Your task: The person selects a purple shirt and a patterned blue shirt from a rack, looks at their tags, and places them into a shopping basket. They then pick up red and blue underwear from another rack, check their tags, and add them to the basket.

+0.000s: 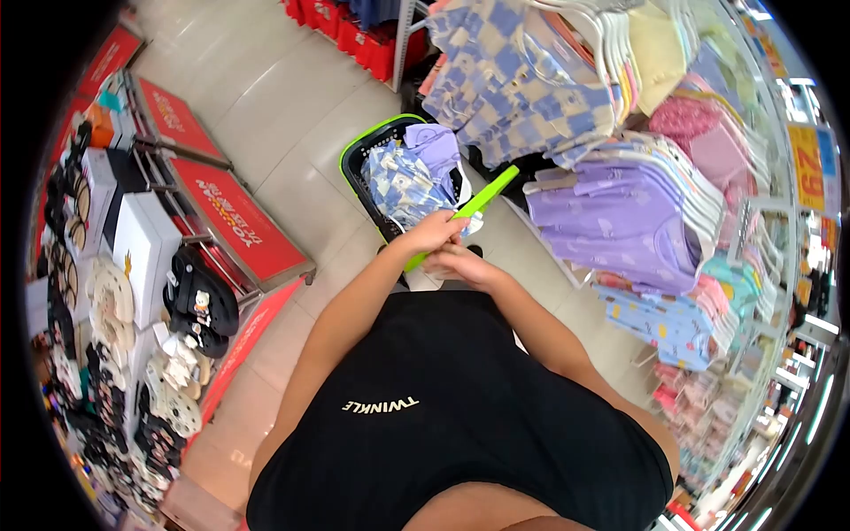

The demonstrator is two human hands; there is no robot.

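A black shopping basket (pixel 351 164) with a green rim is in front of me. Its bright green handle (pixel 491 190) slants up towards me. My left hand (pixel 431 232) is closed round the handle near its middle. My right hand (pixel 462 265) is just below, its fingers bent against the lower part of the handle, close to the left hand; its fingertips are partly hidden. Inside the basket lie blue-and-white checked clothes (pixel 398 186) and a lilac garment (pixel 432 146). Part of the contents is hidden behind the handle and my hands.
On the right, a rack carries checked garments (pixel 522 88), purple shirts (pixel 620 208) and light blue clothes (pixel 660 319) on hangers. To the left stand shoe shelves with red sign panels (pixel 239 217), a white box (pixel 146 243) and black clogs (pixel 199 292). Tiled floor (pixel 257 97) runs between.
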